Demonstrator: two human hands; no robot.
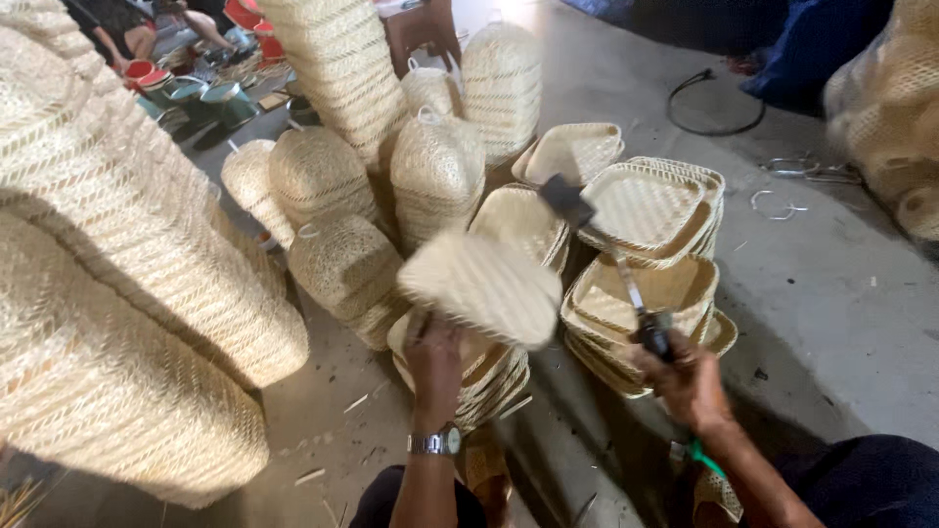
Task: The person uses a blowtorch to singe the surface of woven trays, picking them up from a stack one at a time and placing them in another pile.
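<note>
Holding a shallow woven tray (481, 286) up off the heap, the left hand (435, 360) has its fingers closed on the tray's near edge, thumb side hidden behind the weave; a metal wristwatch (437, 442) sits on that wrist. The tray is tilted, its pale underside turned toward the camera and blurred, so whether anything lies in it cannot be told. To the right of that grip, the right hand (688, 383) is wrapped fully round the dark handle of a long-shafted tool (611, 262), whose shaft slants up and away to a dark flat head (567, 198) just above the tray's far edge; whether head and tray touch is unclear. A green band (706, 460) shows at the right wrist.

Directly under the left hand stands a stack of nested trays (489, 376). Under and beyond the right hand are more stacks of square woven trays (646, 210), each holding only the tray nested within it, the top ones showing bare woven bottoms. Beyond the raised tray, domed woven baskets (437, 176) stand mouth down in piles. Far to the left of both hands, tall leaning columns of stacked baskets (127, 293) fill the near side. All rests on a grey concrete floor (831, 313), where a black cable loop (714, 103) lies well beyond the right hand. At the far upper left sits another person (117, 29) beside red and teal pails (186, 88).
</note>
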